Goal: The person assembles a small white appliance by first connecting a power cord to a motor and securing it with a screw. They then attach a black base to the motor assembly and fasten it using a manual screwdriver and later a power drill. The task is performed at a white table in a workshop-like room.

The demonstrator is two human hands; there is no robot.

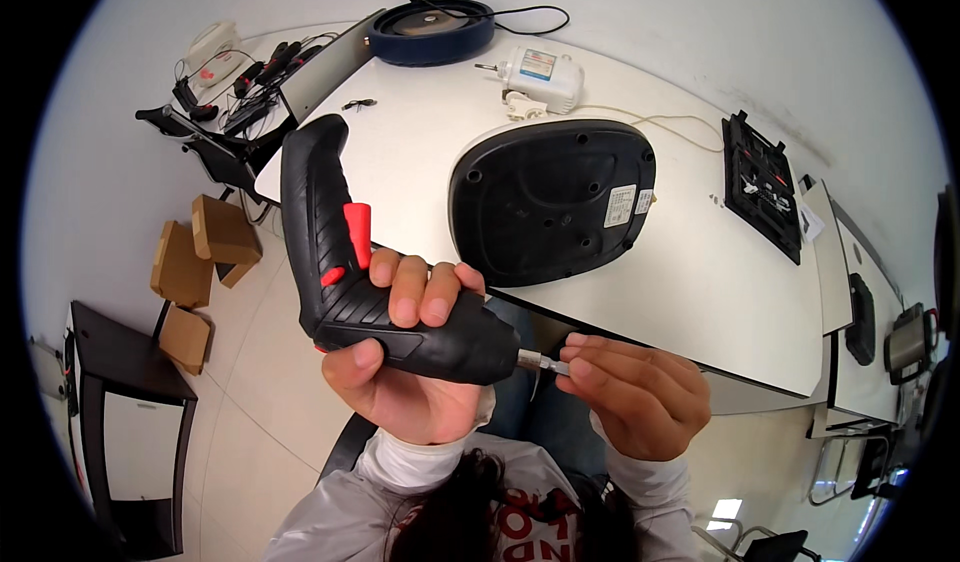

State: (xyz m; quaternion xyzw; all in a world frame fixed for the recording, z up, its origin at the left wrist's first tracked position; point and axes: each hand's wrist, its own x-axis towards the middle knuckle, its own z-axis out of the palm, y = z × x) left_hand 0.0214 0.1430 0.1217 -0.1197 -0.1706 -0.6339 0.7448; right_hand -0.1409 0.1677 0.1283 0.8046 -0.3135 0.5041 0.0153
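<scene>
My left hand (405,362) is wrapped around the barrel of a black cordless screwdriver (345,262), fingers curled over the top and thumb underneath, with the handle and its red trigger (357,232) sticking up and away from me. My right hand (640,397) is pressed together at the fingertips (580,357), pinching the small metal bit (540,362) that sits in the tool's nose. Both hands hover just off the near edge of the white table (700,282), over my lap, so the tool hangs in free air between me and that edge.

Past the edge, closest on the table, lies a black oval appliance base (550,197), underside up, with two small pale rectangular labels (622,205) near its right rim. Bare tabletop stretches to its right and front. Farther back sits a small white motor unit (540,77) with a square label in red and blue on top and a thin cord trailing right. Behind it is a round dark blue device (432,30) at the far edge. To the right, a flat black frame (762,184) lies near the table's side edge.

On the floor to my left, three brown cardboard boxes (200,262) stand close together, with open tiled floor between them and my chair. Farther off, a cluster of black and red tools (250,82) rests on a dark stand.
</scene>
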